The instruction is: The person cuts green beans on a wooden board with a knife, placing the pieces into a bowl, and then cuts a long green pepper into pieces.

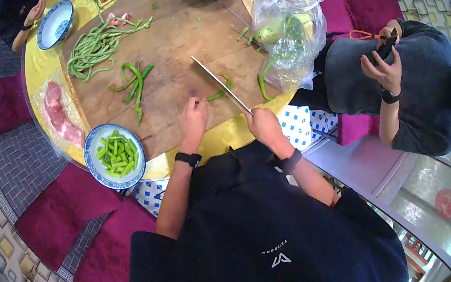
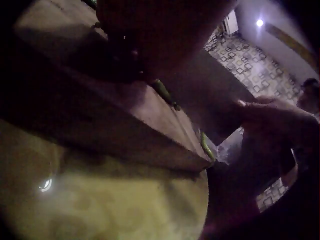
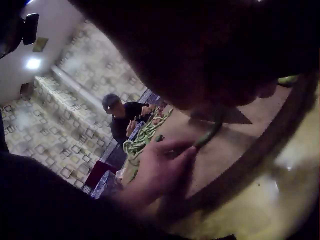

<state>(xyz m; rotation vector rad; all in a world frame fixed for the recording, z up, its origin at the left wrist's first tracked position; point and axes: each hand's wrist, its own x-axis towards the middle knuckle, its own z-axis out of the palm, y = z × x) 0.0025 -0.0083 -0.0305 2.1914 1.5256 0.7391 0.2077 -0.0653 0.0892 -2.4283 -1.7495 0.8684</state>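
My right hand grips the handle of a kitchen knife, its blade slanting up and left over the wooden cutting board. A curved green chili pepper lies under the blade near the board's front edge. My left hand pinches the pepper's left end, as the right wrist view shows between thumb and fingers. In that view the knife's pointed tip crosses close to the pepper. The left wrist view is dark, with the pepper partly hidden.
More green peppers and a pile of long beans lie on the board. A bowl of cut green pieces stands front left, beside wrapped meat. Plastic-bagged vegetables sit right; a person stands there.
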